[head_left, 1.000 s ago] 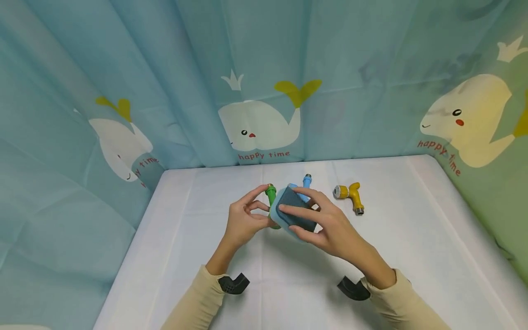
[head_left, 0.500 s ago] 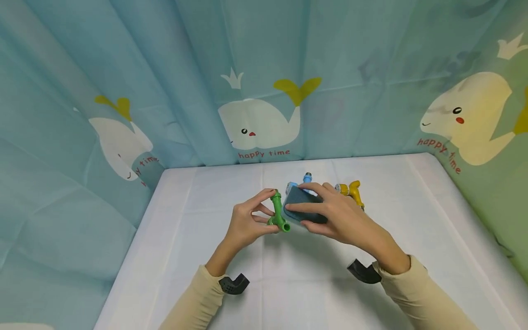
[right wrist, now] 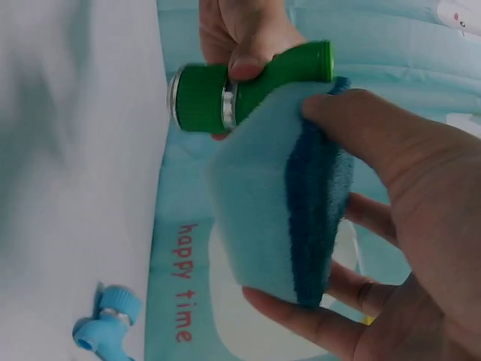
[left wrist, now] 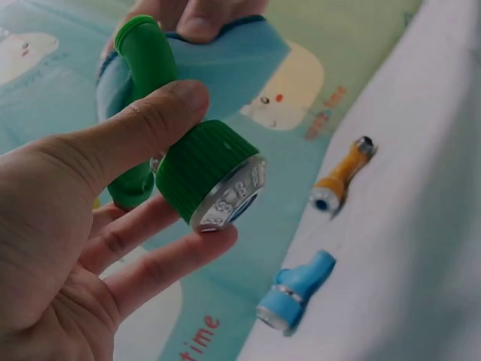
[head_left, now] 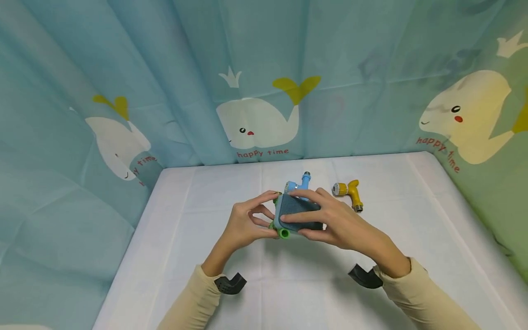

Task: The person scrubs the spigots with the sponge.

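The head view looks forward and down from well above the table (head_left: pixel 202 192), wide enough for both far corners. The left wrist view looks closely past the left hand (left wrist: pixel 56 226), the right wrist view past the right hand (right wrist: pixel 432 195); both share the green tap (left wrist: pixel 203 165), sponge (right wrist: pixel 255 188) and a tilted table edge.

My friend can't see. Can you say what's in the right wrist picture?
A right hand holds a two-tone blue sponge right up at a green tap gripped by a left hand. A light-blue tap lies on the white table before a whale-print curtain.
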`<state>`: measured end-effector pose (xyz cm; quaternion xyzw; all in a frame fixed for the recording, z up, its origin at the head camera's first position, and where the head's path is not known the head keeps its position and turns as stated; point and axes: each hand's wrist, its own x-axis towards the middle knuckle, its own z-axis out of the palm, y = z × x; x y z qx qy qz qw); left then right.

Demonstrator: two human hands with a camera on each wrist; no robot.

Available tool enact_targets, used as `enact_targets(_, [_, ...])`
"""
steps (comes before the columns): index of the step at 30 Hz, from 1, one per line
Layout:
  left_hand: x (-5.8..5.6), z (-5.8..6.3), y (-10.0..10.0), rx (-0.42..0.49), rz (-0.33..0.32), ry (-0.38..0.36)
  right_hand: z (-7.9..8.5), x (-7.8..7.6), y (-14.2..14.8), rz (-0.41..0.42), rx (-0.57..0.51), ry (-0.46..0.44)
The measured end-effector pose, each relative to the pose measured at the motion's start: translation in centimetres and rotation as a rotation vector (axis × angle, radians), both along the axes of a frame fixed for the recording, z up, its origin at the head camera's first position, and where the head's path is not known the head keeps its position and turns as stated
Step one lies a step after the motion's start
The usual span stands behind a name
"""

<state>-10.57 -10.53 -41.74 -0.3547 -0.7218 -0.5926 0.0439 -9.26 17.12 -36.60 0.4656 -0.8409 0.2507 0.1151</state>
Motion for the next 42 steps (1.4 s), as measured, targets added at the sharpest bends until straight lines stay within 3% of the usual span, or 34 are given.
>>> enact_targets(5, [-0.1, -0.4, -0.1, 0.010, 0.018, -0.064, -0.6, 0.1, 0.5, -0.035, -0.033, 0.025])
enact_targets(9, [-0.2, -0.2, -0.2, 0.040, 0.017, -0.074, -1.4, 0.1, 0.2, 0.000, -0.107, -0.003])
enact_targets(12, [-0.2, -0.1, -0.3, 0.119, 0.000, -0.156, -2.1, 0.1, -0.1, -0.024, -0.149, 0.006])
enact_targets(16, [-0.2, -0.3, -0.5, 0.219, -0.011, -0.275, -3.2, 0.4, -1.0, -0.078, -0.279, -0.061])
enact_targets(19, [-0.2, -0.5, -0.4, 0.262, 0.026, -0.310, -4.2, 1.0, -2.0, -0.093, -0.335, -0.121])
enact_targets(23, [-0.1, -0.7, -0.4, 0.319, 0.104, -0.335, -5.1, 1.3, -2.6, -0.166, -0.357, -0.105])
enact_targets(25, [-0.2, -0.7, -0.3, 0.332, 0.107, -0.334, -5.1, 1.3, -2.7, -0.194, -0.392, -0.108])
enact_targets(28, [-0.1, -0.8, -0.3, 0.341, 0.078, -0.320, -5.0, 1.4, -3.0, -0.193, -0.409, -0.139])
enact_targets(33, [0.1, -0.8, -0.6, 0.334, 0.042, -0.321, -4.9, 1.2, -2.9, -0.213, -0.340, -0.121])
enact_targets(38, [0.2, -0.8, -0.5, 0.283, -0.119, -0.337, -3.7, 0.3, -2.6, -0.204, -0.425, -0.082])
enact_targets(42, [0.3, -0.7, -0.2, 0.295, -0.209, -0.334, -3.6, -0.4, -2.6, -0.199, -0.401, -0.033])
